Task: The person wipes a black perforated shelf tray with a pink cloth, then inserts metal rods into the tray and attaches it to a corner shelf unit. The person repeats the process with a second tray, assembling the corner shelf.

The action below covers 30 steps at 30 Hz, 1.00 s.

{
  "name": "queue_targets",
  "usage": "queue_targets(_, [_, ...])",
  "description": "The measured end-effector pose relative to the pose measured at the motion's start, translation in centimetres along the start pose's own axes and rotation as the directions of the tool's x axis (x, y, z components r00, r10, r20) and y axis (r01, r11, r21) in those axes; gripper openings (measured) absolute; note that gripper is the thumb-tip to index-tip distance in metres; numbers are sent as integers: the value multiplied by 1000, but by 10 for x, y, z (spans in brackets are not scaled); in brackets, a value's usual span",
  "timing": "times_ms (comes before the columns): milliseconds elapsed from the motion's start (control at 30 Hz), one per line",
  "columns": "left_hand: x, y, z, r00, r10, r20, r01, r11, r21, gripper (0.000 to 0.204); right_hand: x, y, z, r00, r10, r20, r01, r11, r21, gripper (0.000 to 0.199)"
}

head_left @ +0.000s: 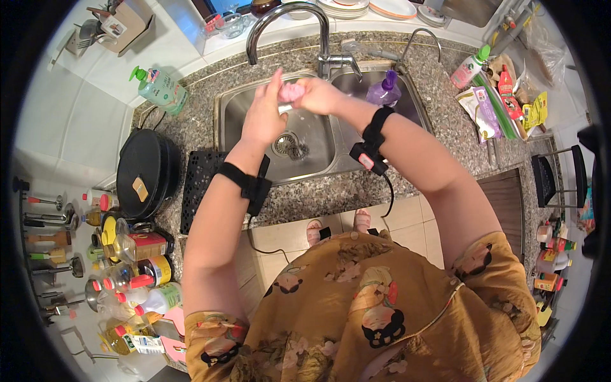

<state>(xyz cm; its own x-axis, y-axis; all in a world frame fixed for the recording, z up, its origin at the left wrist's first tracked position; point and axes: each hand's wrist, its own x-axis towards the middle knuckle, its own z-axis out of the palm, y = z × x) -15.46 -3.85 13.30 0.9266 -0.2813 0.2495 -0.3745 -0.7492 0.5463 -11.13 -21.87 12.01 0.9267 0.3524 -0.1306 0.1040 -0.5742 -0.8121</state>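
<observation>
Over the left basin of the steel sink [251, 143], a small pink object [292, 91] sits pinched between both hands: the left hand [266, 109] presses it with fingers nearly straight, the right hand [320, 95] has fingers curled around it. Behind stands the curved faucet [289, 19]; a purple bottle [384, 91] rests in the right basin, a green soap bottle [161, 88] near the tabletop's back-left corner.

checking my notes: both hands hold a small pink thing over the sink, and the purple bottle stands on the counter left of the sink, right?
Not quite. The purple bottle stands in the right basin of the sink, not on the counter to its left. The rest holds: the left hand and right hand both hold the pink thing over the sink. The head view shows it.
</observation>
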Motion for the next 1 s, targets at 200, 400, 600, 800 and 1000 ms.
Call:
queue_targets(200, [-10, 5, -16, 888, 458, 40, -438, 815, 379, 69, -13, -18, -20, 750, -1, 662, -483, 682, 549, 15])
queue_targets(400, [0, 39, -21, 936, 245, 254, -350, 742, 572, 35, -15, -19, -21, 716, 52, 696, -334, 902, 276, 22])
queue_targets(600, [5, 32, 3, 982, 18, 187, -127, 796, 592, 16, -6, 6, 20, 978, -187, 89, 206, 920, -332, 22])
queue_targets(800, [-1, 31, 22, 931, -322, 171, 231, 884, 406, 23, -32, -9, 16, 972, -229, 42, 212, 795, -568, 20])
queue_targets(1000, [-16, -12, 71, 927, -310, 209, 351, 915, -200, 29, -28, 14, 19, 898, -431, 84, 376, 656, -654, 22])
